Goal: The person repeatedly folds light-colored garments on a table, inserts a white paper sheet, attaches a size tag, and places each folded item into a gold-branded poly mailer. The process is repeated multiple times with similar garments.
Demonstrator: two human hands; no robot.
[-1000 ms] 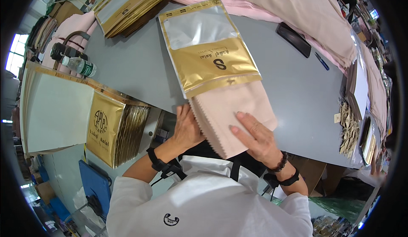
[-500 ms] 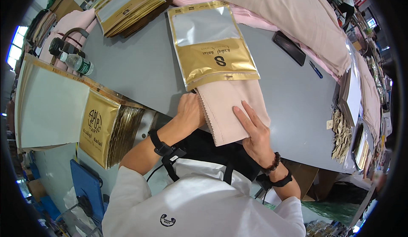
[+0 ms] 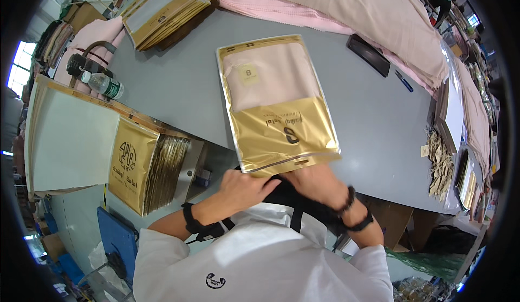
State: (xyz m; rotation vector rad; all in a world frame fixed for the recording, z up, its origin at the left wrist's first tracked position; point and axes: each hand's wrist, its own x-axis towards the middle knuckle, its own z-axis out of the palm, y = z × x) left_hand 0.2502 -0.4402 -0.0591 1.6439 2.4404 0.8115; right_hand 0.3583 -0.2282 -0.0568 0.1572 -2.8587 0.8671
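A gold-and-clear plastic bag (image 3: 287,134) lies on the grey table in front of me, its mouth edge toward me. Folded pale pink fabric (image 3: 281,72) fills it and shows through the clear window, with a small cream label (image 3: 248,73) at its far left. My left hand (image 3: 242,189) is closed at the bag's near left corner, pinching the edge. At the mouth, near its middle, is my right hand (image 3: 319,185), slightly blurred; its fingers are hidden under or inside the bag's edge.
A stack of gold bags (image 3: 168,15) sits at the far left, near a water bottle (image 3: 103,84). More gold bags (image 3: 132,166) stand upright in a holder at left. A phone (image 3: 368,54), a pen (image 3: 404,81) and tan tags (image 3: 441,161) lie at right. Pink fabric (image 3: 346,4) covers the far side.
The pink fabric, earlier sticking out of the bag's mouth, is now inside it. The bag has moved nearer to me. My right hand has gone from the fabric's top to the mouth.
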